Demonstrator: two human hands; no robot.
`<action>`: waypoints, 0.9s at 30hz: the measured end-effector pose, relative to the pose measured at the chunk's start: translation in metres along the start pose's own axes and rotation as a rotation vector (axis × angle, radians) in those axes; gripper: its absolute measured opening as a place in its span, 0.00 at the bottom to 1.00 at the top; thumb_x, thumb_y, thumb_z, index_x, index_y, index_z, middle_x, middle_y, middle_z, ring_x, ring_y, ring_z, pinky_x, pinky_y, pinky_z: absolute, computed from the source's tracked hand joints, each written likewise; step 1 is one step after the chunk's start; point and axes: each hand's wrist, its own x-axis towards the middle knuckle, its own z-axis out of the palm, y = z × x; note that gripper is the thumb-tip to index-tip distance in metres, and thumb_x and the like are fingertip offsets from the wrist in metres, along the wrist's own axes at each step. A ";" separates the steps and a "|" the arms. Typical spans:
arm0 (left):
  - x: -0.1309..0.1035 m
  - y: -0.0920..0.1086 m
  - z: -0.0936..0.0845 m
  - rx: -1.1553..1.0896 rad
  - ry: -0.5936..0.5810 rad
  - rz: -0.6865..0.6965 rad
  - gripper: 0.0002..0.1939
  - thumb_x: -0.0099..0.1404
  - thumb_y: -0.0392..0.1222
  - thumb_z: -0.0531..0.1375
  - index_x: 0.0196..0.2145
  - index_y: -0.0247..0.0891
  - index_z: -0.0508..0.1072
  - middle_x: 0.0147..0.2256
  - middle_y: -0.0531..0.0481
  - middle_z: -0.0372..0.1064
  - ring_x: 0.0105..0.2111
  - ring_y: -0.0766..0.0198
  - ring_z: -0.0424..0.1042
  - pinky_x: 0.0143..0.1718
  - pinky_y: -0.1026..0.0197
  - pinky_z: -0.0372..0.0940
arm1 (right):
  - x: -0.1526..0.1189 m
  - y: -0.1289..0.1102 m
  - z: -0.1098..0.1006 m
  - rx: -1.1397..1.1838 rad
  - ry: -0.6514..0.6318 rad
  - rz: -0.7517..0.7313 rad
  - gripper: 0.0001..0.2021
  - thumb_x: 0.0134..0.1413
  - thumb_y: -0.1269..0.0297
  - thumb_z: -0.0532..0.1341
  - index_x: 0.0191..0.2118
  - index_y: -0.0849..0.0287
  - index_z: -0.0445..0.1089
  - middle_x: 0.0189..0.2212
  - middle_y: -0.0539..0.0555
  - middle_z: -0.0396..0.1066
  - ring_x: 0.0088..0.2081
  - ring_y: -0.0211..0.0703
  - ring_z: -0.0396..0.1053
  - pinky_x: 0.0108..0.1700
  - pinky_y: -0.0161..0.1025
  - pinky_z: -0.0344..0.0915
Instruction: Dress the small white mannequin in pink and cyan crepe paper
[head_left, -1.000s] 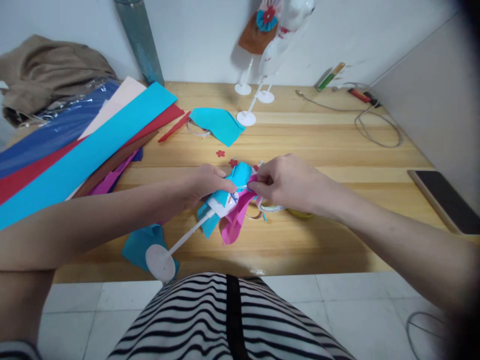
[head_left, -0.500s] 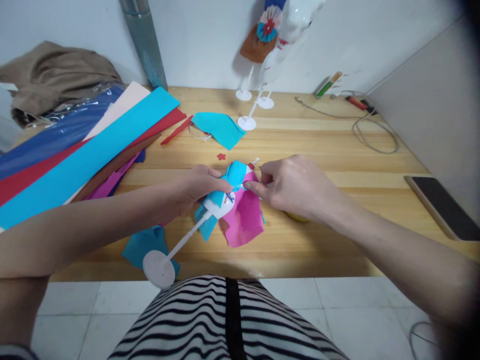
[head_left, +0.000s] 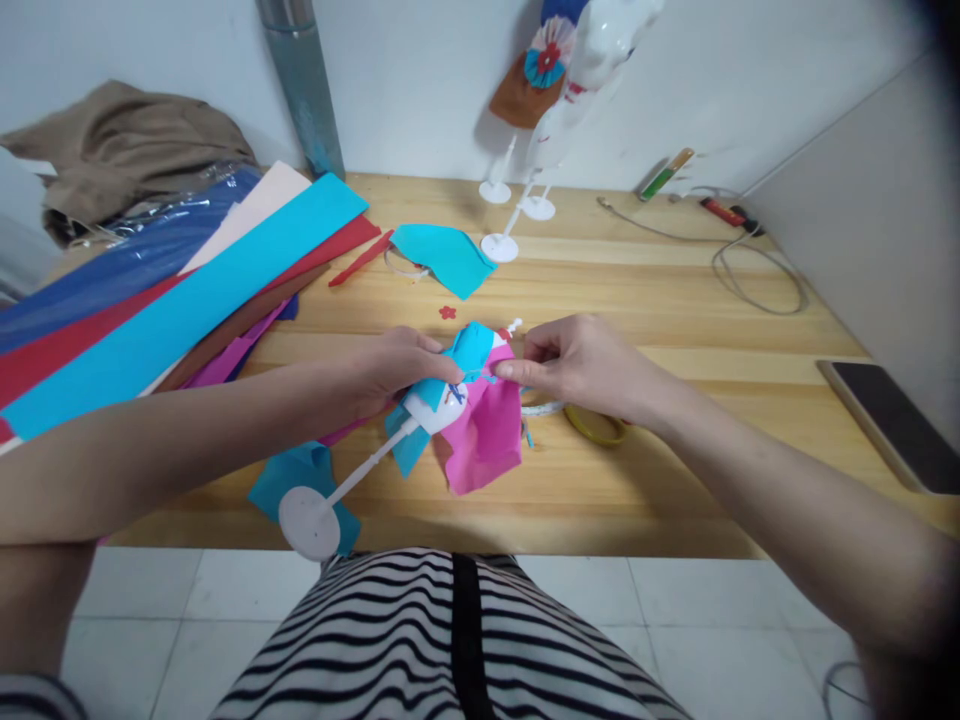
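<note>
A small white dress form (head_left: 425, 412) tilts between a person's two hands over a wooden table (head_left: 690, 480), its stem (head_left: 367, 468) slanting down to a round white base (head_left: 309, 523) near the front edge. The left hand (head_left: 397, 372) is clamped on the form's blue wrapping (head_left: 471, 345), while the right hand (head_left: 581, 362), just apart on the opposite side, pinches the upper edge of a pink sheet (head_left: 487, 440) draped below its fingertips. A red flower (head_left: 448, 313) lies just beyond the form; a yellow ring (head_left: 595, 425) sits near the right wrist.
</note>
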 end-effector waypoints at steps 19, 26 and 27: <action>-0.005 0.016 0.006 -0.018 -0.001 -0.033 0.10 0.60 0.34 0.62 0.21 0.36 0.71 0.17 0.53 0.66 0.18 0.70 0.62 0.20 0.67 0.56 | 0.010 0.024 -0.001 0.209 -0.093 -0.108 0.35 0.47 0.26 0.64 0.19 0.55 0.57 0.20 0.46 0.52 0.25 0.36 0.48 0.27 0.39 0.48; -0.007 0.020 0.012 -0.033 0.040 -0.046 0.12 0.58 0.32 0.62 0.19 0.35 0.71 0.16 0.52 0.65 0.16 0.70 0.62 0.19 0.67 0.55 | 0.013 0.030 -0.002 0.263 -0.170 -0.155 0.38 0.44 0.19 0.59 0.20 0.55 0.62 0.21 0.48 0.53 0.26 0.38 0.48 0.29 0.41 0.49; -0.007 0.021 0.013 -0.032 0.045 -0.047 0.12 0.59 0.32 0.62 0.18 0.35 0.70 0.16 0.52 0.65 0.16 0.70 0.61 0.19 0.67 0.55 | 0.014 0.033 -0.001 0.271 -0.178 -0.155 0.38 0.44 0.18 0.58 0.21 0.55 0.63 0.21 0.49 0.55 0.26 0.38 0.50 0.29 0.41 0.50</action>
